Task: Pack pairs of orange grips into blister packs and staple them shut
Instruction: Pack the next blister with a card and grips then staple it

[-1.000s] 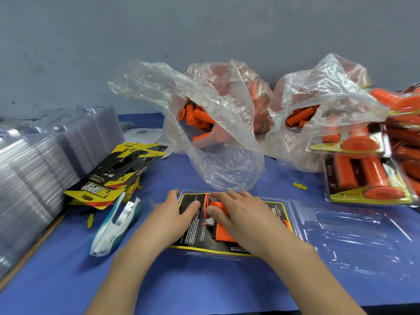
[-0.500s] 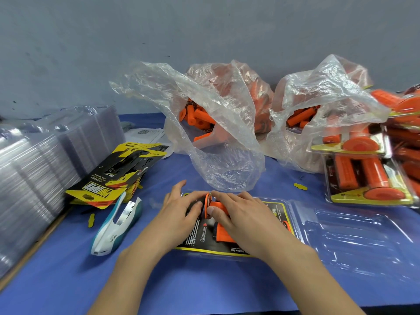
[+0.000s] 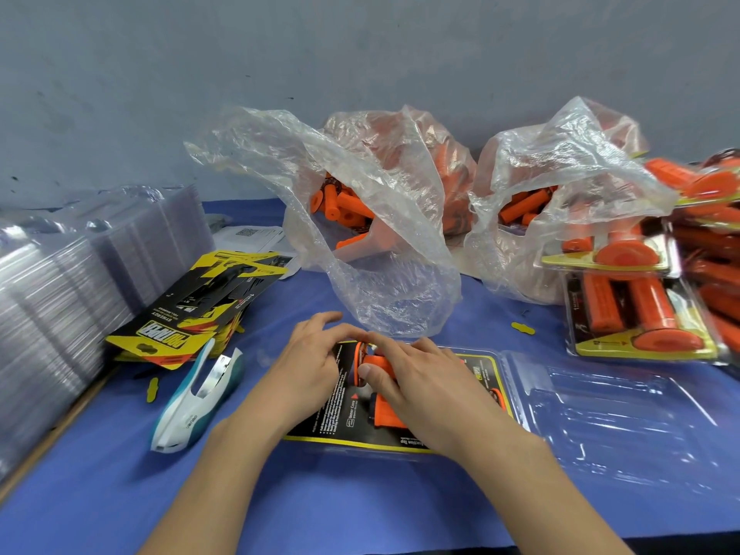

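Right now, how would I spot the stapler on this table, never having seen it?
Start at the left side of the blue table, where a stack of yellow-and-black cards lies. Just in front of the stack, left of the left hand, lies the stapler. It is the only curved white-and-teal thing there, with a shiny metal strip.

You face a plain grey-blue wall (image 3: 360, 54), matt and scuffed, with small dark specks and smudges scattered over it. Your table (image 3: 100, 514) runs back to meet it and is covered in a blue cloth. Along the left side a bare wooden edge (image 3: 56, 432) shows. The light is soft and even, and shadows are faint.
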The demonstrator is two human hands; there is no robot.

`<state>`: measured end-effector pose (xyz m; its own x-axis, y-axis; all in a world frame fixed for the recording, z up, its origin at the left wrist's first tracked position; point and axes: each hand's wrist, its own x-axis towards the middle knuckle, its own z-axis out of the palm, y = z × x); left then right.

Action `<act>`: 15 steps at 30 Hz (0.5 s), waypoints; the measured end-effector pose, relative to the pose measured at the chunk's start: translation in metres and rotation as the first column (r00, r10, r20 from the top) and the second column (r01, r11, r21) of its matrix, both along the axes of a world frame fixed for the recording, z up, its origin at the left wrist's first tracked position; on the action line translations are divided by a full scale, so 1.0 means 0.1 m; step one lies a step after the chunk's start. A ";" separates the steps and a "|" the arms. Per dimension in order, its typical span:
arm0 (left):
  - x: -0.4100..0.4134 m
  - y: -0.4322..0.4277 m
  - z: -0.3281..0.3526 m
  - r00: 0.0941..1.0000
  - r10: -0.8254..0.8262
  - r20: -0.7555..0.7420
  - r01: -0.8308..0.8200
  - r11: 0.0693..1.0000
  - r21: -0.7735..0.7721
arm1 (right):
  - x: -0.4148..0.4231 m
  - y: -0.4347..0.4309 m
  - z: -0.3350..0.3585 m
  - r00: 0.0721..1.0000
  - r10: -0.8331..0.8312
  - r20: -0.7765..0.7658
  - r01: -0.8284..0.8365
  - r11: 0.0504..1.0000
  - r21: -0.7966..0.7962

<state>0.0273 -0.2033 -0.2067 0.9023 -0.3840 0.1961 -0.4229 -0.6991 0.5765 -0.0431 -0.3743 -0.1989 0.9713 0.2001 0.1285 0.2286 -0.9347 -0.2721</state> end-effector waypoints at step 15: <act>0.07 0.02 -0.03 0.999 0.015 -0.042 -0.017 0.998 -0.058 | -0.01 0.01 -0.02 1.000 -0.021 -0.009 0.021 1.000 -0.004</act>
<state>0.0347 -0.2014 -0.2098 0.9159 -0.3587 0.1803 -0.3871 -0.6701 0.6333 -0.0442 -0.3738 -0.2005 0.9765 0.1802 0.1186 0.2064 -0.9403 -0.2707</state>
